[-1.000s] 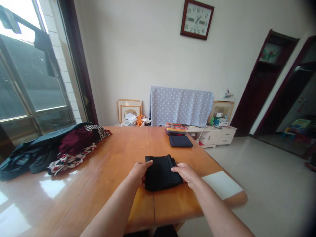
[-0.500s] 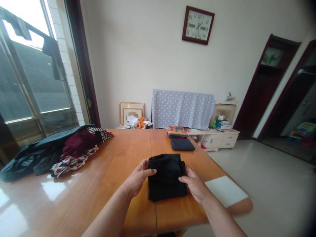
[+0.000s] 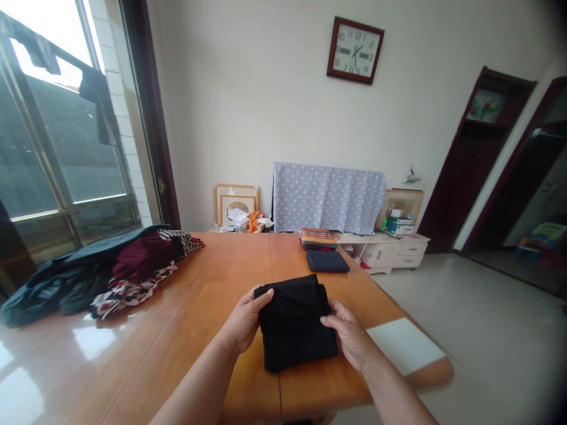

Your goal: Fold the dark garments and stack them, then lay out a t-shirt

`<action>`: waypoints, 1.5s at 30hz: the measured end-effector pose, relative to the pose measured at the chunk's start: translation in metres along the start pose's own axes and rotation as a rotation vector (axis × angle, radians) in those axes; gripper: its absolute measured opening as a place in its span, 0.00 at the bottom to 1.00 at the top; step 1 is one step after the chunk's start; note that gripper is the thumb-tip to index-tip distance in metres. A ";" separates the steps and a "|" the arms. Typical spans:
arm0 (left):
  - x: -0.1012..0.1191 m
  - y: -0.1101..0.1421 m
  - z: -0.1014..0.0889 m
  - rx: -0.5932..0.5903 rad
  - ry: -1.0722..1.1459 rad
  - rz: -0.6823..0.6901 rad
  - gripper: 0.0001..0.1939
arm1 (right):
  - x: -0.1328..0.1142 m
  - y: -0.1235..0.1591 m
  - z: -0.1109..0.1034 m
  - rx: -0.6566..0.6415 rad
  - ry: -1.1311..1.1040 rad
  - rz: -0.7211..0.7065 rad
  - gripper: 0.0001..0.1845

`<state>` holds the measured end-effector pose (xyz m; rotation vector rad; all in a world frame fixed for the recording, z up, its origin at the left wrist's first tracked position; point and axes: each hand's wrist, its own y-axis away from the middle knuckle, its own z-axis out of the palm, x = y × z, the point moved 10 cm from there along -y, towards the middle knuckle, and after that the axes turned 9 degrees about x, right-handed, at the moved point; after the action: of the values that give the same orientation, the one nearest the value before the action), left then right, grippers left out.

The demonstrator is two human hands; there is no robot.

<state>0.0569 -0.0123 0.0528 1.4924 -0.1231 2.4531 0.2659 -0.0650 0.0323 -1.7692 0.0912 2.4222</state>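
while a folded black garment (image 3: 296, 330) lies between both hands at lower centre, the left hand (image 3: 245, 319) grips its upper corner and the right hand (image 3: 348, 336) grips its right edge.

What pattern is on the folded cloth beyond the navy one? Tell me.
Multicoloured horizontal stripes on the folded cloth, head view.

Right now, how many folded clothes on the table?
3. A black folded garment held between the left hand and right hand, a navy folded garment beyond it, and a striped folded stack farthest back, which may hide more than one piece.
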 end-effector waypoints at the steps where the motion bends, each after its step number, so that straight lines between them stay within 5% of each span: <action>1: -0.001 -0.001 -0.002 0.020 0.001 -0.009 0.18 | 0.001 0.000 0.002 -0.004 -0.006 0.013 0.17; 8: -0.011 -0.018 -0.023 0.201 -0.120 -0.052 0.24 | 0.023 -0.008 -0.006 0.072 0.099 0.113 0.15; 13: -0.002 -0.017 -0.043 0.350 -0.455 0.167 0.19 | 0.028 -0.020 -0.029 0.190 0.421 -0.049 0.15; 19: -0.012 0.017 -0.007 -0.037 -0.882 0.308 0.09 | -0.015 0.001 -0.034 0.410 0.753 -0.402 0.18; 25: -0.010 0.049 0.016 -0.191 -1.215 0.487 0.13 | -0.033 0.053 0.019 0.273 0.816 -0.582 0.10; 28: -0.012 0.043 0.010 -0.148 -1.150 0.456 0.08 | -0.027 0.078 0.050 0.131 0.907 -0.694 0.10; 33: -0.025 0.028 -0.010 -0.086 -0.835 0.193 0.07 | -0.005 0.097 0.084 -0.014 1.143 -0.814 0.09; 45: -0.019 0.037 -0.012 -0.053 -0.636 0.139 0.10 | 0.005 0.076 0.101 -0.024 1.235 -0.717 0.09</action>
<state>0.0448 -0.0484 0.0328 2.2445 -0.4196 1.9524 0.1581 -0.1268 0.0561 -2.4252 -0.3718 0.6726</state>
